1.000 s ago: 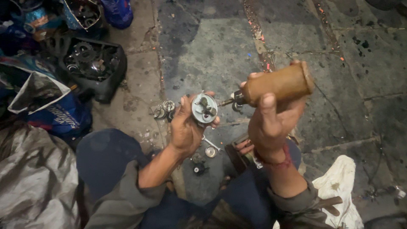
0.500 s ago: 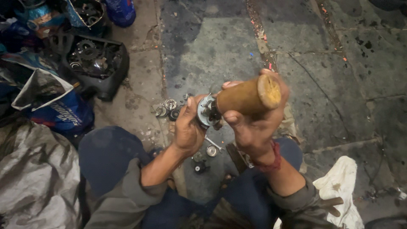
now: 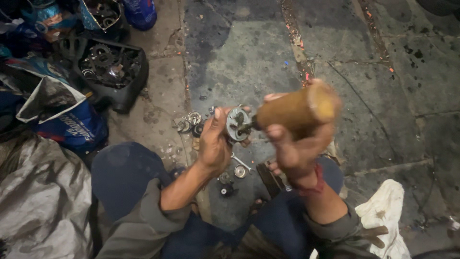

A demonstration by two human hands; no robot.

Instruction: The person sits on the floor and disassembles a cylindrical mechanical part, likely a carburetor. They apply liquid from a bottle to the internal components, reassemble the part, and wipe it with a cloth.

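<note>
Far left, a grey sack (image 3: pixel 40 206) and a blue bag (image 3: pixel 72 127) lie on the stone floor (image 3: pixel 239 52), with a black tub of gears (image 3: pixel 112 72) behind them. Small loose metal rings (image 3: pixel 189 123) sit on the floor just beside the left hand (image 3: pixel 214 144). That hand's grip is closed around the rim of a round metal part (image 3: pixel 237 123), held up above the lap, face turned toward the right hand. Part looks like rigid cast metal, fairly heavy for its size, probably greasy and so slippery; the rim seems the safest hold, clear of the centre. The right hand (image 3: pixel 294 148) is wrapped tight around a thick wooden handle (image 3: pixel 294 111), its dark metal tip meeting the part's centre. Handle blurred; wood likely gives good purchase. A white rag (image 3: pixel 383 216) lies far right.
</note>
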